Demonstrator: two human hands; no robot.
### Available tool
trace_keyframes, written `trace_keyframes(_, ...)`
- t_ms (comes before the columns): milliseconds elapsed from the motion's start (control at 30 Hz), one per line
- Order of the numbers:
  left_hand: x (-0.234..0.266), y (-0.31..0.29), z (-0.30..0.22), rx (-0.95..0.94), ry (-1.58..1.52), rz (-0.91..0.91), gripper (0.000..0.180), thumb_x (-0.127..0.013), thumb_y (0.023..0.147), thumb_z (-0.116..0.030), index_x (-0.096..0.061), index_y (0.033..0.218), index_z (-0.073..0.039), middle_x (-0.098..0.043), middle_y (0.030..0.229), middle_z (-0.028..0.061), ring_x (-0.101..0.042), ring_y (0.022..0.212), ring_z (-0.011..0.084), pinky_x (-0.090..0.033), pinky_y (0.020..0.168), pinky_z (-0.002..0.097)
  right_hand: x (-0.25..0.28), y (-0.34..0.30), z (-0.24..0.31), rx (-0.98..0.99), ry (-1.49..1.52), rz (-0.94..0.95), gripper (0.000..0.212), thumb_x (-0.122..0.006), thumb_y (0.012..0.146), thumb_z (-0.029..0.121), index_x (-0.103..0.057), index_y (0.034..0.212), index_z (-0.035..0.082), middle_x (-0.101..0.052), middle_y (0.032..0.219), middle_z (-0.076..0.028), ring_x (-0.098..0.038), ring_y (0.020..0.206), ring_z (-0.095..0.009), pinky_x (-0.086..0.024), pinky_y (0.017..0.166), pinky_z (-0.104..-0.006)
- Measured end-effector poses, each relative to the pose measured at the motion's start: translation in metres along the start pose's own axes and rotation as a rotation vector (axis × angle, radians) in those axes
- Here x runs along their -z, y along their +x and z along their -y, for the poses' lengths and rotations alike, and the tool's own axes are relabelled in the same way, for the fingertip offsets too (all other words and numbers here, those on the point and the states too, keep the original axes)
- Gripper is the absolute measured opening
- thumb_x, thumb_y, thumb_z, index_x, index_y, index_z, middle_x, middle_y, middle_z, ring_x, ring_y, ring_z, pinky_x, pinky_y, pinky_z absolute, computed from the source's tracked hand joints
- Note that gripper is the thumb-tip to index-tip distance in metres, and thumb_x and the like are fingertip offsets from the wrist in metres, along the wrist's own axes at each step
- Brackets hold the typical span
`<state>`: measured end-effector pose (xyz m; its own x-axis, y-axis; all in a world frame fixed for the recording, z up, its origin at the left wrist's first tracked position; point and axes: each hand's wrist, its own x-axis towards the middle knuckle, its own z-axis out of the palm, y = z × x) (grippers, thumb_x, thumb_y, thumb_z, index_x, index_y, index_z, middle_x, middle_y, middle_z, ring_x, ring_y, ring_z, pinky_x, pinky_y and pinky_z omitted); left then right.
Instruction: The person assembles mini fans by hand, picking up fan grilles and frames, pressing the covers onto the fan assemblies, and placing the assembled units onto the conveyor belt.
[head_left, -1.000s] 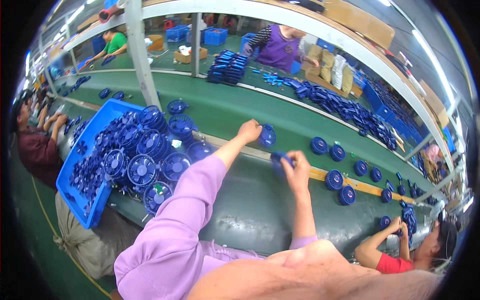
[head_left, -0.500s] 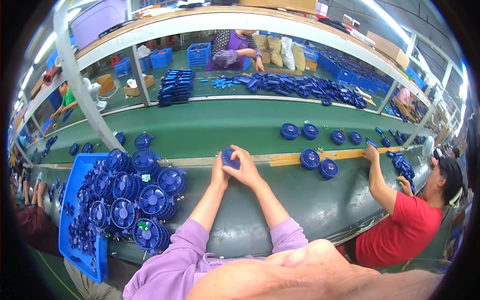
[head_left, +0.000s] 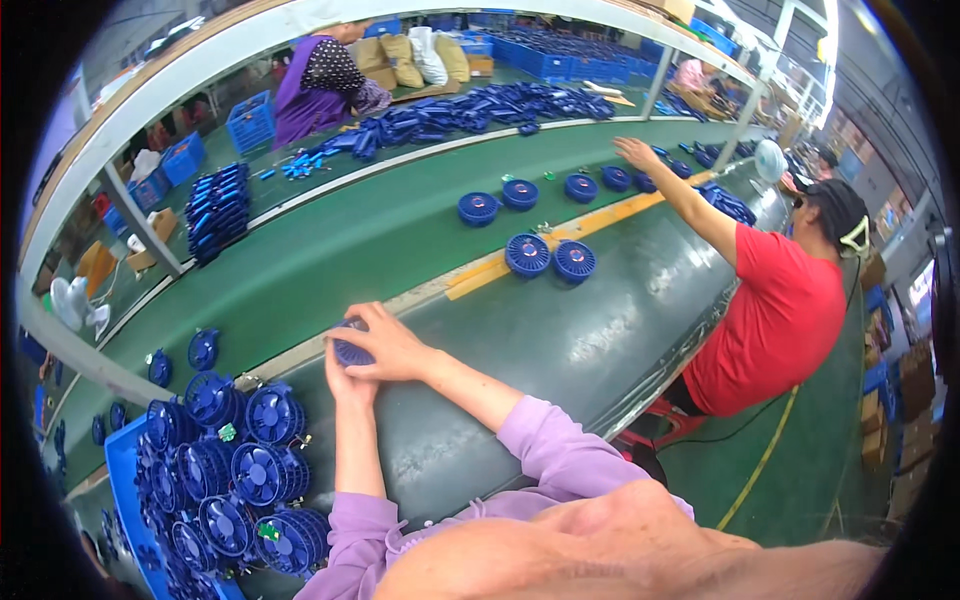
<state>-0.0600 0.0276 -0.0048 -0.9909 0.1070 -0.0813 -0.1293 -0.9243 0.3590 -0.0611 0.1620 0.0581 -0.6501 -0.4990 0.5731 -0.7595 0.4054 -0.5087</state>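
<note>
Both of my hands are closed round a round, dark-blue fan housing [head_left: 352, 350] with a slotted grille, held above the grey-green work surface. My left hand [head_left: 349, 384] supports it from below and the left. My right hand [head_left: 392, 348] wraps over its top and right side, hiding much of it. To the left, stacked fan heads [head_left: 262, 474] with visible blades stand beside and over a light-blue tray [head_left: 125, 490]; small green circuit boards [head_left: 227, 432] show among them. Two grille-faced housings [head_left: 527, 256] lie farther right on the near side of the belt.
A green conveyor belt [head_left: 300, 300] runs beyond my hands, carrying more blue housings [head_left: 478, 209]. At right, a co-worker in a red shirt [head_left: 780, 300] stretches an arm across it. Blue handle-like parts [head_left: 470, 112] are heaped beyond. A metal post [head_left: 90, 350] rises at left.
My view has turned to the right, tilting the scene. The housing stays in both my hands. The red-shirted co-worker's arm now reaches farther out over the belt, hand spread.
</note>
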Motion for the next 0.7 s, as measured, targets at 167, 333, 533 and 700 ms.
trace_keyframes(167,-0.027,-0.011,0.007,-0.337,0.275,-0.140,0.029,-0.041,0.099,-0.030,-0.050,0.116,-0.008,-0.055,0.109,0.0067,-0.056,0.101,0.0204,-0.047,0.088,0.0369,-0.026,-0.006,-0.003,-0.065,0.076,-0.099,0.062,-0.063,0.077,0.034,-0.044,0.131,0.010,-0.044,0.127,-0.020,-0.041,0.120,-0.038,-0.034,0.103,-0.0442)
trace_keyframes(333,-0.037,-0.023,0.026,-0.697,0.657,-0.199,0.025,-0.045,0.098,-0.024,-0.045,0.115,-0.005,-0.053,0.107,0.0076,-0.054,0.101,0.0184,-0.045,0.089,0.0336,-0.044,-0.008,0.003,-0.202,0.732,-0.185,0.053,-0.042,0.095,0.038,-0.036,0.134,0.003,-0.044,0.130,-0.016,-0.041,0.125,-0.025,-0.031,0.105,-0.0361)
trace_keyframes(533,-0.055,-0.023,0.039,-0.813,1.054,-0.241,0.026,-0.044,0.098,-0.021,-0.045,0.116,-0.003,-0.052,0.108,0.0092,-0.052,0.102,0.0180,-0.043,0.091,0.0324,-0.041,-0.010,-0.006,-0.306,0.927,-0.261,0.043,-0.037,0.099,0.029,-0.036,0.134,0.004,-0.048,0.124,-0.011,-0.044,0.119,-0.019,-0.035,0.102,-0.0325)
trace_keyframes(700,-0.019,-0.013,0.013,-0.710,0.943,-0.274,0.033,-0.045,0.100,-0.024,-0.045,0.122,0.000,-0.051,0.115,0.0101,-0.049,0.108,0.0187,-0.039,0.096,0.0324,-0.055,0.008,-0.017,-0.374,0.812,-0.119,0.039,-0.044,0.097,0.022,-0.042,0.131,0.003,-0.051,0.125,-0.013,-0.047,0.119,-0.021,-0.037,0.101,-0.0321)
